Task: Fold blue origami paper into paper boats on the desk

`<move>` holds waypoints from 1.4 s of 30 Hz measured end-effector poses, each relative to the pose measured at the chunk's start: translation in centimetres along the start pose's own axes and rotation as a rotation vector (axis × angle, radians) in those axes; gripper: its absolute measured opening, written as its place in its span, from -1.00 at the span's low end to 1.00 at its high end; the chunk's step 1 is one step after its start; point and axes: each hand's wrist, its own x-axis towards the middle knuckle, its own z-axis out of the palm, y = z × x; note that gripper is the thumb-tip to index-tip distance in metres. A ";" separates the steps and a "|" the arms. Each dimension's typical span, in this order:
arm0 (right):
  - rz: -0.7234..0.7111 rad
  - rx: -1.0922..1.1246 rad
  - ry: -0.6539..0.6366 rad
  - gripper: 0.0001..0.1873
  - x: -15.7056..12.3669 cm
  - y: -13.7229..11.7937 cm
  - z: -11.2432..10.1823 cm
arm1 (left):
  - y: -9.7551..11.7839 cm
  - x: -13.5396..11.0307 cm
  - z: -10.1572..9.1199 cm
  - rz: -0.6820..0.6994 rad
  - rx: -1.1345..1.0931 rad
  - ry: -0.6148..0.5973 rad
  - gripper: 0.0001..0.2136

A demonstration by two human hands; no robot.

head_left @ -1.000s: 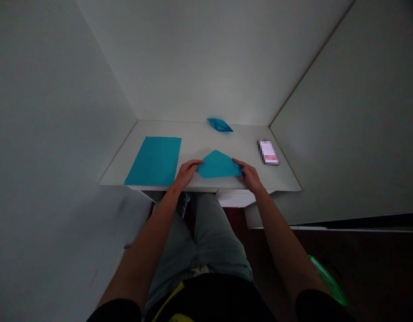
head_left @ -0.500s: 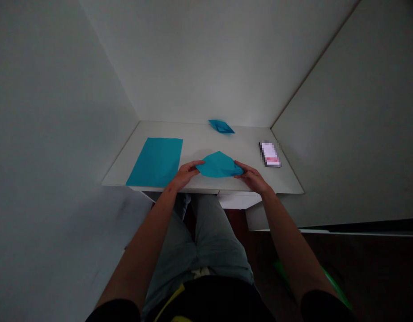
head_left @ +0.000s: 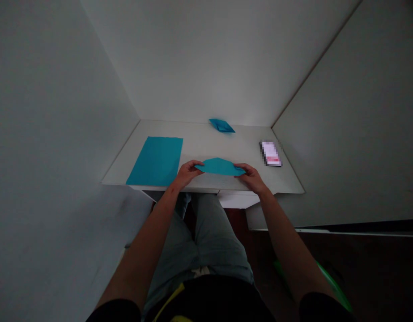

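A piece of folded blue paper (head_left: 219,167) is stretched between my two hands, just above the front part of the white desk. My left hand (head_left: 189,172) pinches its left end between thumb and fingers. At the opposite end, my right hand (head_left: 251,177) grips the paper the same way, near a small crumpled-looking fold. The paper's upper edge bulges in a low curve and its lower edge is nearly straight. Its underside is hidden from me.
Left of my hands lies a flat blue sheet of paper (head_left: 155,161) on the desk (head_left: 196,138). A folded blue paper boat (head_left: 221,125) rests by the back wall. A phone (head_left: 270,153) with a lit, blurred screen is at the right. Walls enclose the desk on three sides.
Held at both ends, the folded paper has tilted and now looks flatter and narrower, its upper edge lower than before. Both hands keep their grip with little movement.
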 end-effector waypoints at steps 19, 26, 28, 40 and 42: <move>-0.051 -0.198 -0.023 -0.55 -0.4 -1.0 1.2 | 0.3 -0.1 1.2 0.067 0.129 0.075 -0.54; -0.067 -0.266 0.030 -0.46 -0.3 -1.1 1.2 | 0.0 0.0 1.2 0.057 0.105 0.109 -0.50; -0.066 -0.280 0.076 -0.41 -0.3 -1.0 1.1 | -0.2 0.2 1.2 0.057 0.082 0.108 -0.48; -0.057 -0.079 0.152 -0.32 0.1 0.3 1.2 | -0.8 0.6 1.5 0.043 -0.094 0.143 -0.41; -0.071 -0.094 0.166 -0.36 0.2 0.5 1.2 | -0.7 0.6 1.5 0.031 -0.082 0.156 -0.43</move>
